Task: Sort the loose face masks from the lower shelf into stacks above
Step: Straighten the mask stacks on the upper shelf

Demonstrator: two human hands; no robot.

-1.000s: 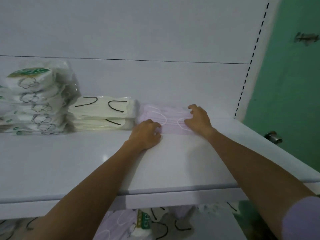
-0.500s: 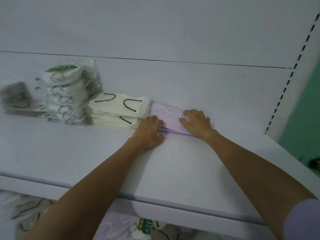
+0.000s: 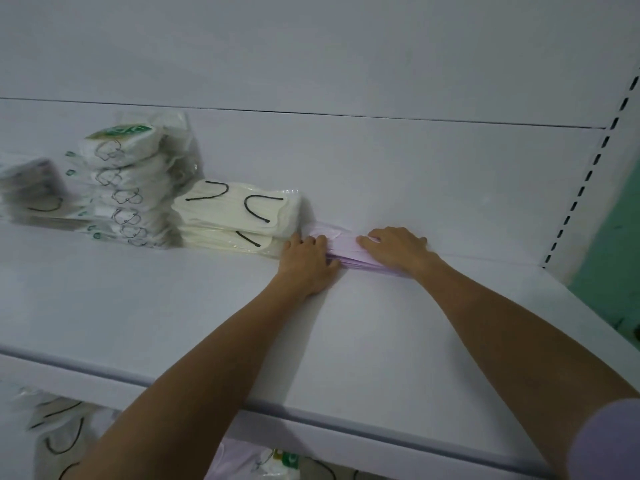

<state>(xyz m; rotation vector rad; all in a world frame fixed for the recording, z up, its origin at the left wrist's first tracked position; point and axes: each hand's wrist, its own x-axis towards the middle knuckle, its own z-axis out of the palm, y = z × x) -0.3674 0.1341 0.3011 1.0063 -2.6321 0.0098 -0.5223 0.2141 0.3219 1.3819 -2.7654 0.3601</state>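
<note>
Nearest, under the front edge of the upper shelf (image 3: 346,341), the lower shelf (image 3: 20,455) holds loose masks (image 3: 62,441) with dark ear loops, and some purple ones beside them, so the sorting looks unfinished.

Further in, both arms reach across the upper shelf to the purple stack (image 3: 346,252), which lies deep on the shelf close to the back panel (image 3: 415,174).

The main risk, as I judge it, is that the thin masks slide over each other. A sideways push from one hand without the other holding could fan the stack out or shove its top layers askew. The stack's left end sits right by the cream stack (image 3: 239,211), so too hard a nudge could knock that over as well.

The left hand (image 3: 304,261) rests on the shelf with its fingers against the stack's left end. The right hand (image 3: 398,249) lies on top of its right part, fingers pointing left. Both hands look spread and pressing, not curled round anything, and the stack lies between and under them.

Beyond the cream stack to the left stands a taller pile of wrapped packs (image 3: 128,188), then a blurred pile (image 3: 27,195) at the picture's edge.
</note>
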